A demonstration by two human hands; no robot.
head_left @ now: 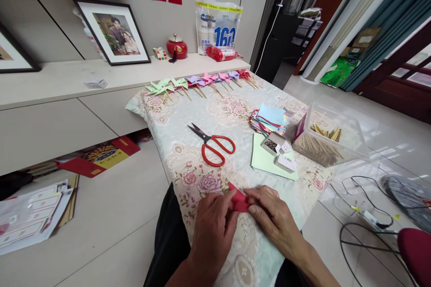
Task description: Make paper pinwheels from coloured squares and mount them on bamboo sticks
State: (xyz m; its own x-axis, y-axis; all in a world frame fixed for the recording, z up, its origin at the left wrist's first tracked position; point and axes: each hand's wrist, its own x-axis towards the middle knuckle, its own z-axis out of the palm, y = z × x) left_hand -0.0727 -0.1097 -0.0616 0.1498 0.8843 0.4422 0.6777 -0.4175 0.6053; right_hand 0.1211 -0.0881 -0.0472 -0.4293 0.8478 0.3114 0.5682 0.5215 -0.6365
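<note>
A small folded piece of red paper [239, 199] lies at the near edge of the table with a floral cloth [175, 121]. My left hand [213, 224] presses on its left side with fingers closed down over it. My right hand [269, 213] pinches its right side with thumb and fingers. Both hands hide most of the paper. Red-handled scissors [213, 143] lie open just beyond my hands.
A row of several paper pinwheels on sticks [198, 82] lines the far edge. On the right sit a stack of coloured paper [269, 119], a green sheet [266, 161], small boxes [281, 154] and a clear tub of sticks [328, 136]. Cables [367, 215] lie on the floor.
</note>
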